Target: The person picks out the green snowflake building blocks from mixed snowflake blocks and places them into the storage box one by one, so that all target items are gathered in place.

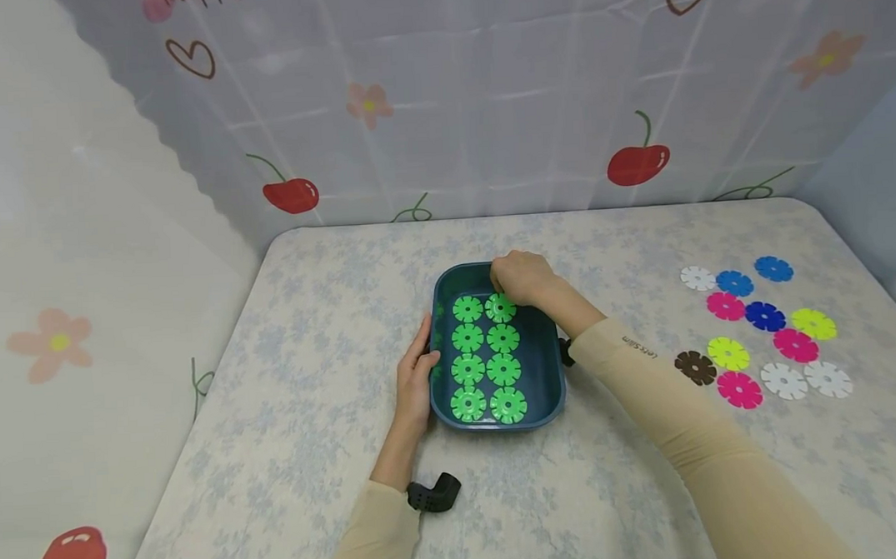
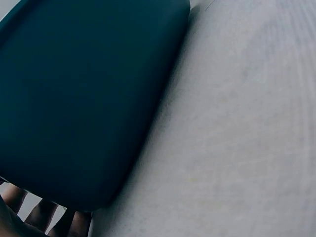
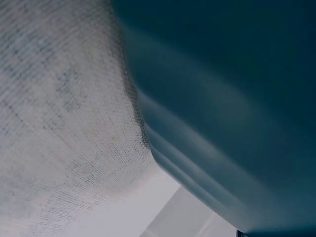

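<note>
A dark blue-green tray (image 1: 544,367) stands on the table, with several green notched discs (image 1: 467,339) in two columns on its floor. My left hand (image 1: 415,379) grips the tray's left wall, thumb at the rim. In the left wrist view, its fingers (image 2: 39,217) lie by the tray's outer side (image 2: 84,108). My right hand (image 1: 525,278) reaches over the tray's far right corner. Its curled fingers pinch the far edge of the green disc at the top of the right column; the fingertips are mostly hidden. The tray's outer wall (image 3: 212,108) fills much of the right wrist view.
To the right, several loose notched discs lie spread on the table, among them a brown disc (image 1: 695,368), a pink disc (image 1: 740,390), a dark blue disc (image 1: 765,316) and a white disc (image 1: 829,380). A printed curtain (image 1: 470,103) hangs behind the patterned tablecloth (image 1: 288,403).
</note>
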Tool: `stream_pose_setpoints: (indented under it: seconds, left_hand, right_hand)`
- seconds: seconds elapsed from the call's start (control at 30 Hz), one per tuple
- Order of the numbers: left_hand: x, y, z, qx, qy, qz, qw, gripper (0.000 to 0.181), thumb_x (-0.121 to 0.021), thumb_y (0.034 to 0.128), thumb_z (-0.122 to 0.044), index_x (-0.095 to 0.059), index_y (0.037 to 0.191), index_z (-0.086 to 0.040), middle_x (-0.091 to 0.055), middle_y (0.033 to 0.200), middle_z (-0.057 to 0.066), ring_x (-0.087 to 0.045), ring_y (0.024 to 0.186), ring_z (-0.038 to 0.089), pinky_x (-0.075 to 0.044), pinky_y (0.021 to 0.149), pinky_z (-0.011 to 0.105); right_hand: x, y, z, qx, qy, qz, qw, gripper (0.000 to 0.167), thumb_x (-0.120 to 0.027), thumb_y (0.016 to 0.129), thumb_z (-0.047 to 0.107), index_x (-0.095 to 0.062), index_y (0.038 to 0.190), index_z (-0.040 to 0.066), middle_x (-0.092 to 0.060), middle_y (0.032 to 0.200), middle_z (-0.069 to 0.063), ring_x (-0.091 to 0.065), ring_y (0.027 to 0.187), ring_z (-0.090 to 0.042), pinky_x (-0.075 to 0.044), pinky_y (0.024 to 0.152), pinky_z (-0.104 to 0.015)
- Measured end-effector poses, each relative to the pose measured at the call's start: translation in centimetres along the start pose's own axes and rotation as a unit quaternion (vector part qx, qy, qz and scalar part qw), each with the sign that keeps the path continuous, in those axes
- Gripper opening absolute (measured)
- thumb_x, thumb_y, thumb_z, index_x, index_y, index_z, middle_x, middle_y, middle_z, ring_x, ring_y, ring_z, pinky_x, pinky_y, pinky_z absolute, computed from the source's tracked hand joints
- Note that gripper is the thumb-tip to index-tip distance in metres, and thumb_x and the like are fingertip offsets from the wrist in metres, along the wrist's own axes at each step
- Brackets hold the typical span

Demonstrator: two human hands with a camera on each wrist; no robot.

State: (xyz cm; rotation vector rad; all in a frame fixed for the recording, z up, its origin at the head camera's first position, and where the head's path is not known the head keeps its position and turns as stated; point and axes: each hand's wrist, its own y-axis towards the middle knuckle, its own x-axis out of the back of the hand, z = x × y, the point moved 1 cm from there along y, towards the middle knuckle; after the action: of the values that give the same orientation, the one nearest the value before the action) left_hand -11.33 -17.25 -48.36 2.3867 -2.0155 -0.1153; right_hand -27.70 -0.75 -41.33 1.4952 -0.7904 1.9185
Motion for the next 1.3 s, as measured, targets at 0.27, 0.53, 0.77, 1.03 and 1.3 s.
stream_pose_setpoints:
  seconds: [0.27,0.53,0.77,1.03,1.3]
  left_hand:
    - [0.0,-0.2,-0.2,0.003,0.003,0.000,1.0000,0.058,-0.039,0.0975,-0.008,-0.031,0.154,-0.013,-0.025,0.162,0.002,-0.019,0.150,0.016,-0.016,0.122,0.044]
    - [0.3,-0.2,0.0,0.006,0.009,-0.004,0.9999,0.057,-0.040,0.0977,-0.008,-0.032,0.154,-0.014,-0.027,0.161,0.001,-0.018,0.151,0.016,-0.016,0.123,0.043]
    - [0.5,-0.2,0.2,0.011,0.010,-0.006,0.9999,0.057,-0.040,0.0981,-0.006,-0.033,0.154,-0.014,-0.027,0.161,-0.001,-0.019,0.150,0.015,-0.015,0.123,0.043]
    - [0.4,-0.1,0.2,0.006,0.009,-0.003,0.9999,0.056,-0.040,0.0980,-0.008,-0.032,0.154,-0.012,-0.027,0.161,0.001,-0.020,0.150,0.014,-0.016,0.122,0.042]
    - [0.7,-0.3,0.5,0.012,0.009,-0.014,0.9998,0.056,-0.041,0.0984,-0.008,-0.034,0.153,-0.013,-0.027,0.161,0.003,-0.021,0.150,0.018,-0.018,0.121,0.045]
  right_hand:
    - [0.1,-0.2,0.3,-0.003,-0.005,-0.004,1.0000,0.052,-0.052,0.093,-0.003,-0.020,0.058,0.020,-0.009,0.060,0.003,-0.006,0.057,-0.012,-0.012,0.054,-0.026]
    - [-0.2,0.0,0.6,-0.013,-0.017,-0.007,0.9998,0.053,-0.052,0.095,0.001,-0.021,0.056,0.020,-0.009,0.058,0.004,-0.007,0.056,-0.012,-0.014,0.052,-0.025]
    - [-0.7,0.1,0.5,-0.023,-0.033,-0.011,0.9991,0.052,-0.055,0.094,0.002,-0.026,0.055,0.019,-0.014,0.053,0.004,-0.013,0.053,-0.011,-0.019,0.049,-0.025]
    - [-0.9,-0.1,0.4,-0.035,-0.035,-0.014,0.9987,0.049,-0.056,0.094,0.003,-0.034,0.054,0.018,-0.021,0.050,0.004,-0.020,0.051,-0.011,-0.024,0.048,-0.025]
    - [-0.5,-0.8,0.0,0.005,0.096,-0.019,0.9952,0.012,-0.061,0.090,-0.002,-0.073,0.092,0.000,-0.069,0.079,-0.010,-0.057,0.061,-0.018,-0.049,0.060,-0.028]
